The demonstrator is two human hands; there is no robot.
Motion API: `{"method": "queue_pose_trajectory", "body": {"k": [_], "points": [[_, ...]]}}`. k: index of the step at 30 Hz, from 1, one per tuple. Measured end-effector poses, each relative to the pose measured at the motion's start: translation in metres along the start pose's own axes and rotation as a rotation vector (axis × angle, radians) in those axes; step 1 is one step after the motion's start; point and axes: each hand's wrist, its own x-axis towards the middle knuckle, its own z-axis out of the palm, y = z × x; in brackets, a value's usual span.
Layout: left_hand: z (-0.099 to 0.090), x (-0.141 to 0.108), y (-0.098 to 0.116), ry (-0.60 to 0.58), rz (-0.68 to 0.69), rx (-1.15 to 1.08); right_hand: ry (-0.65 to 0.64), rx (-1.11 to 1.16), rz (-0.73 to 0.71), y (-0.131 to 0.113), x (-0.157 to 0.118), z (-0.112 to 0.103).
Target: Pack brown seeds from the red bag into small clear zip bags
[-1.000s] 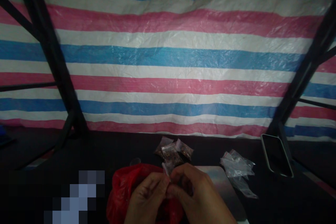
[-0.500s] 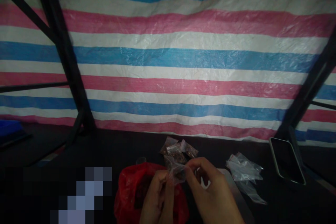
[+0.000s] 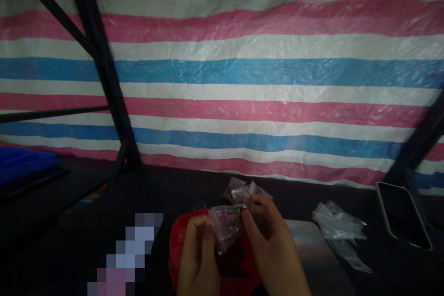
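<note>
A: Hands, low centre. What are they on?

B: Left hand [image 3: 198,252] and right hand [image 3: 268,240] both pinch one small clear bag [image 3: 225,229] between them, left fingertips on its left top edge, right fingertips on its right top corner. Bag hangs open-mouthed, dark contents low inside; can't tell what they are.

A: Where does it sit relative to the rest?

B: Directly above the red plastic bag [image 3: 180,245], which lies on the dark table [image 3: 166,189] under both hands. At 12 o'clock from the held bag, just beyond the right fingers, a cluster of filled small bags [image 3: 239,189]. At 3 o'clock, a flat grey metal plate [image 3: 312,249]; further out, same direction, a pile of empty clear bags [image 3: 338,229]. Phone [image 3: 404,215] leans beyond that at the far right. Striped tarp [image 3: 243,78] behind everything.
</note>
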Motion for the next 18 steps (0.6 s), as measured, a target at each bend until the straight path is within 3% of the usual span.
{"method": "queue_pose_trajectory", "body": {"k": [3,8,18], "points": [[-0.013,0.01,-0.007,0.029,-0.036,-0.02,0.071,-0.134,-0.082,0.0,0.0,-0.001],[-0.031,0.023,-0.029,-0.005,0.097,-0.008,0.022,-0.437,-0.242,-0.002,-0.004,-0.005],[-0.031,0.022,-0.026,-0.002,0.211,-0.013,-0.019,-0.602,-0.39,-0.002,-0.009,-0.001]]}}
